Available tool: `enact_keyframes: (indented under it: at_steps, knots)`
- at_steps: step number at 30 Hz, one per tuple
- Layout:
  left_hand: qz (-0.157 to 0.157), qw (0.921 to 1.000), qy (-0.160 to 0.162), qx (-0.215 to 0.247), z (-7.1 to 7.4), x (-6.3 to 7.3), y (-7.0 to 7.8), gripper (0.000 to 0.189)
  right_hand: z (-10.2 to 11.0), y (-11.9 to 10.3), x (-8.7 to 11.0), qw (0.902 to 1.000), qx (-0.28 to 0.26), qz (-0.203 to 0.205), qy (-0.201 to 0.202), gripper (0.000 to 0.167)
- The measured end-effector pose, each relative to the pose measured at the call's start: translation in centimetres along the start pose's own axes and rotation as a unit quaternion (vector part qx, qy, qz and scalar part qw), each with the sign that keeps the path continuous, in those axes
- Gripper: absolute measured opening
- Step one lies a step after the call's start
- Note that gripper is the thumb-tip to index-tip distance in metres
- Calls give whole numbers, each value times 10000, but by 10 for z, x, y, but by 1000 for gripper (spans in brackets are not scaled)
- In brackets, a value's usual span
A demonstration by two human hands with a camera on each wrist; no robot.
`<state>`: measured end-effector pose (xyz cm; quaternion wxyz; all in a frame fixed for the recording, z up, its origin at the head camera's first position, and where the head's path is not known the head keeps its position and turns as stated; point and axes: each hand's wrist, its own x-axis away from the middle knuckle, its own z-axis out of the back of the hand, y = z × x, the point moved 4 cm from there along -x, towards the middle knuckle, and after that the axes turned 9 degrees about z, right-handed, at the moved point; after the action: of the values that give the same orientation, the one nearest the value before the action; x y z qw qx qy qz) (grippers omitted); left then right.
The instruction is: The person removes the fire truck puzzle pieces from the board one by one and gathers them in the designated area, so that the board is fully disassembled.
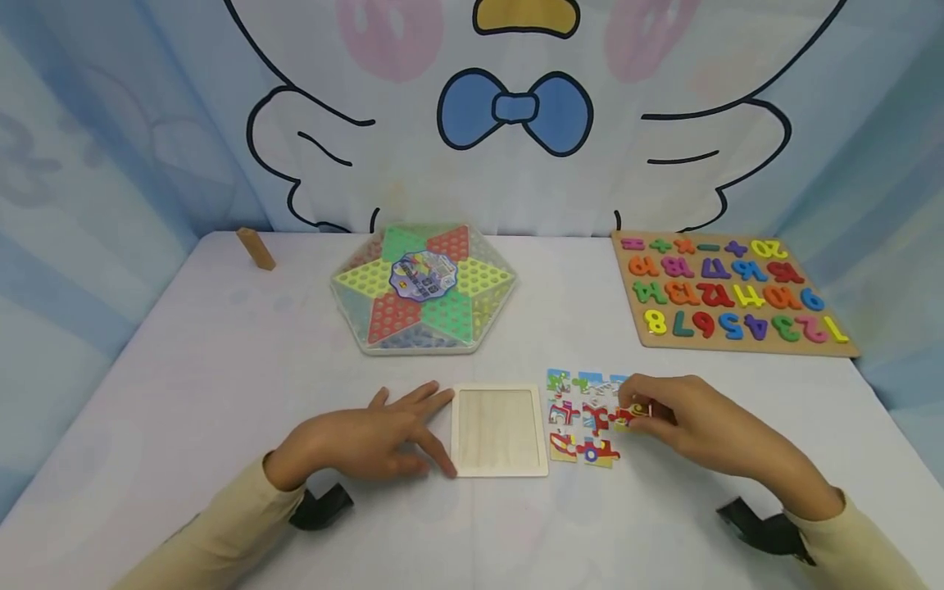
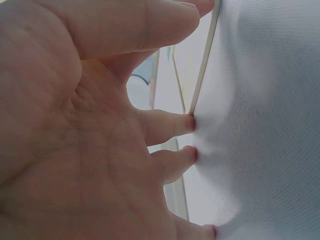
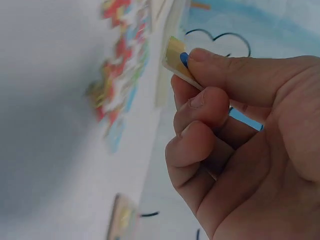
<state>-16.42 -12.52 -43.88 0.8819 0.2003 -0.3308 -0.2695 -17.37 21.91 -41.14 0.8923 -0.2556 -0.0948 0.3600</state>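
Note:
My left hand (image 1: 369,442) rests on the table with its fingers spread. Its thumb and a fingertip touch the left side of a square wooden puzzle tray (image 1: 500,434), whose bare base shows. Just right of the tray lie several jigsaw pieces (image 1: 596,418) in rough rows, showing parts of a red vehicle, sky and grass. Over their right edge, my right hand (image 1: 696,418) pinches a jigsaw piece (image 3: 175,52) between thumb and fingers. In the right wrist view that piece shows yellow with a blue patch, partly hidden by the thumb.
A hexagonal Chinese checkers set (image 1: 424,319) stands behind the tray. At the back right lies a number board (image 1: 737,287) with colourful numerals. A small wooden block (image 1: 256,249) is at the back left. A printed curtain (image 1: 516,188) hangs behind the table.

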Motion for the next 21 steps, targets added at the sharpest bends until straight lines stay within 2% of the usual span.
enact_keyframes:
  at_steps: [5,10,15,21]
  knots:
    - [63,10000,0,-15,0,-1,0,35,-13,19,20,9988,-403,-74,-267,14]
    - [55,10000,-1,-3,1,-1,1,36,-24,24,25,9967,-665,-20,-459,13]
    - [1,10000,2,5,1,-1,2,35,-29,24,25,9983,-391,-246,-366,18]
    - [-51,10000,20,-10,1,-1,0,34,-31,18,23,9987,276,-409,-158,20]
